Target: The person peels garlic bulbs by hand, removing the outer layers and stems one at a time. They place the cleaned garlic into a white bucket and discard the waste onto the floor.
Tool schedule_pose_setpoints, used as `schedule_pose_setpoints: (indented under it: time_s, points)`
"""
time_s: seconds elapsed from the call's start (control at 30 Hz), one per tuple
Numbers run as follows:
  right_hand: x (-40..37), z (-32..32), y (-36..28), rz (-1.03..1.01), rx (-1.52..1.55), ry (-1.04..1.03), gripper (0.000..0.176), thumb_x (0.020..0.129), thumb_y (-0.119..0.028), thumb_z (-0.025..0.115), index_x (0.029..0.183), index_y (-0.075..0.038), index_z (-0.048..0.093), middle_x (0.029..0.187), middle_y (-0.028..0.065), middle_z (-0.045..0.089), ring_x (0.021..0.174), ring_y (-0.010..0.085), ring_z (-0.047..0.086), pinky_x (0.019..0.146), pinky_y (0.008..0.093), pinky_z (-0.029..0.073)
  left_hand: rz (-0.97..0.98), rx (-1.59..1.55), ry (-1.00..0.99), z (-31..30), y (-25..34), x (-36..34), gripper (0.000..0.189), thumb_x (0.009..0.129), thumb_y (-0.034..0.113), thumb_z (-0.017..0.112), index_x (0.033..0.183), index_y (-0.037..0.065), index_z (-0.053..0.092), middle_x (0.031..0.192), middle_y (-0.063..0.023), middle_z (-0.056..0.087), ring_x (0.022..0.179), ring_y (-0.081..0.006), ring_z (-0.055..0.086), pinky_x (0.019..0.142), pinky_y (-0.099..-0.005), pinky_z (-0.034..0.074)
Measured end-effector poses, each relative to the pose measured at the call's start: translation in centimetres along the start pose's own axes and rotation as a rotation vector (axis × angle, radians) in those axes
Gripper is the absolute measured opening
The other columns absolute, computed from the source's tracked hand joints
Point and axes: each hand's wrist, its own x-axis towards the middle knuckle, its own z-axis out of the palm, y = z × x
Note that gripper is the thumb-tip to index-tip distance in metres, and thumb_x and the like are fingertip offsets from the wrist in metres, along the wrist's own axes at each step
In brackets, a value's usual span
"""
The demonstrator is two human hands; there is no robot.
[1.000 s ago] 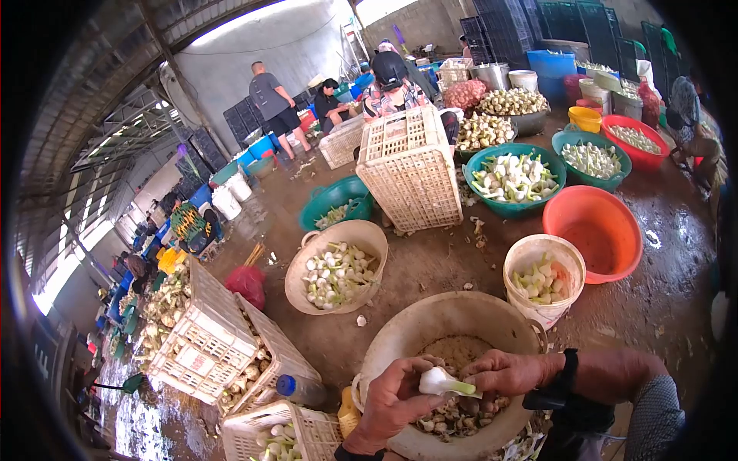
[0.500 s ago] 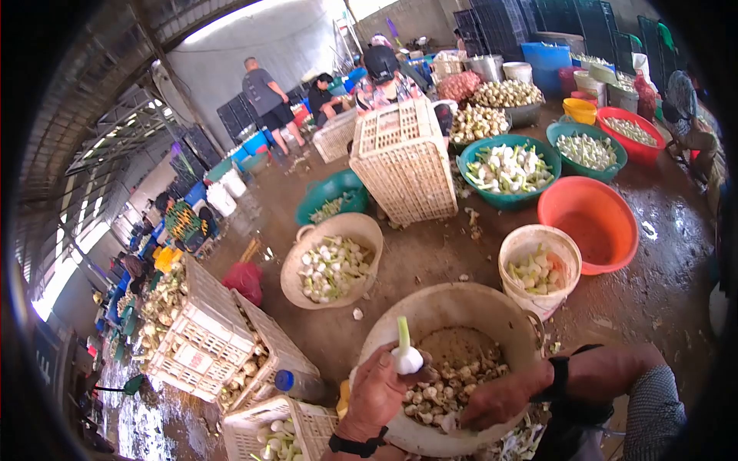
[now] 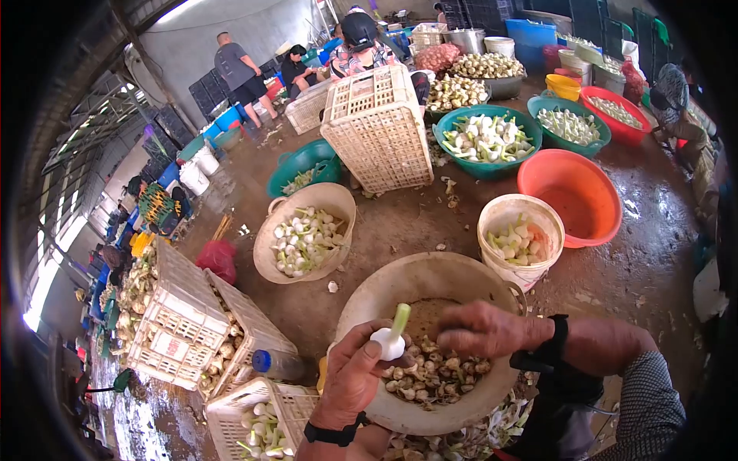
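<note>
My left hand (image 3: 350,376) pinches a peeled white garlic bulb (image 3: 390,343) with its short green stem pointing up. Over the big beige tub (image 3: 419,270) hovers my right hand (image 3: 488,329), blurred, its fingers curled in; whatever they might hold is hidden. Beneath both hands, unpeeled brownish garlic bulbs (image 3: 438,376) cover part of the tub's floor. Just behind the tub stands a white bucket (image 3: 500,209) holding trimmed garlic. Farther left, a beige basin (image 3: 265,253) contains peeled garlic with green stems.
Stacked plastic crates (image 3: 165,349) of garlic stand at left, near a blue-capped bottle (image 3: 278,364). An upturned crate (image 3: 380,131) stands ahead. A red basin (image 3: 569,201) and a green basin of garlic (image 3: 488,165) are at right. Several people sit or walk beyond. Peelings litter the wet floor.
My right hand has risen from the garlic in the tub toward the bulb's level. My left hand still holds the bulb, its stem now leaning right. The view has shifted slightly.
</note>
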Motion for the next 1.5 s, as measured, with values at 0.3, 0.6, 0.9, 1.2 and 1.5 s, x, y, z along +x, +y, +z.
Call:
schedule_pose_setpoints:
  time_s: [0.3,0.6,0.9,1.2,1.5]
  points:
    - [-0.8,-0.7,0.2,-0.276,-0.127,0.125,0.024,0.093,-0.018,0.061,0.109,-0.001,0.06,0.083,0.0097,0.065,0.074,0.016,0.062,0.069,0.0319,0.05,-0.062,0.675,-0.009,1.6,-0.6,-0.5,0.063,0.079,0.023,0.079,0.126,-0.008,0.05,0.107,-0.0136,0.064,0.092,-0.0163,0.063,0.079,-0.0281,0.052]
    - [-4.4,-9.7,3.0,-0.149,0.101,0.953,0.033,0.095,-0.02,0.057,0.121,0.0,0.054,0.079,0.0061,0.063,0.054,0.008,0.055,0.047,0.0219,0.043,-0.04,0.689,-0.069,0.6,-0.6,-0.4,0.064,0.085,0.029,0.074,0.129,-0.008,0.047,0.111,-0.0152,0.06,0.099,-0.0204,0.061,0.085,-0.0321,0.05]
    - [-4.2,-8.2,4.6,0.054,-0.018,0.717,0.031,0.095,-0.02,0.055,0.111,0.006,0.06,0.077,0.0067,0.063,0.053,0.0086,0.056,0.046,0.0223,0.044,0.082,0.54,0.018,1.6,0.8,-0.7,0.054,0.088,0.031,0.07,0.122,-0.007,0.053,0.104,-0.0156,0.063,0.088,-0.0198,0.065,0.081,-0.0319,0.051]
    - [4.6,-3.4,10.3,0.417,-0.465,-0.112,0.026,0.093,-0.021,0.055,0.104,0.001,0.062,0.083,0.0112,0.065,0.064,0.0141,0.064,0.054,0.0264,0.051,0.269,0.758,0.126,0.6,2.0,-2.1,0.046,0.087,0.025,0.07,0.119,-0.005,0.055,0.1,-0.0152,0.065,0.086,-0.0186,0.064,0.079,-0.0318,0.052]
    - [13.5,4.9,27.0,0.361,-0.78,0.016,0.027,0.087,-0.026,0.059,0.093,0.0,0.061,0.084,0.0178,0.064,0.085,0.0361,0.063,0.073,0.0483,0.051,0.344,1.031,0.236,-1.8,2.9,-3.8,0.04,0.084,0.019,0.072,0.114,-0.003,0.059,0.096,-0.0175,0.065,0.083,-0.025,0.066,0.075,-0.0341,0.052]
